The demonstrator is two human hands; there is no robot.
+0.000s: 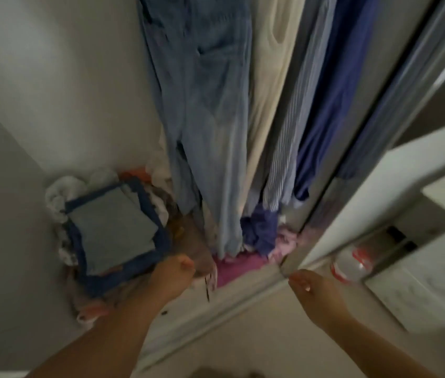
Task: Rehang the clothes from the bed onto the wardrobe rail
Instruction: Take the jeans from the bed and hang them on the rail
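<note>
While both hands hang empty, the left hand (pixel 173 274) loosely curled and the right hand (pixel 315 289) relaxed by the mirrored door (pixel 379 214), hanging jeans (pixel 205 118) and shirts (pixel 325 105) need parting first; bed unseen.

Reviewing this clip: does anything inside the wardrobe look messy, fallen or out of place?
Yes. Below the hanging clothes, the wardrobe floor holds a loose heap: a crumpled purple garment, pink fabric spilling toward the door track, and white bundles around a folded blue stack. Both hands appear to hold nothing.
</note>
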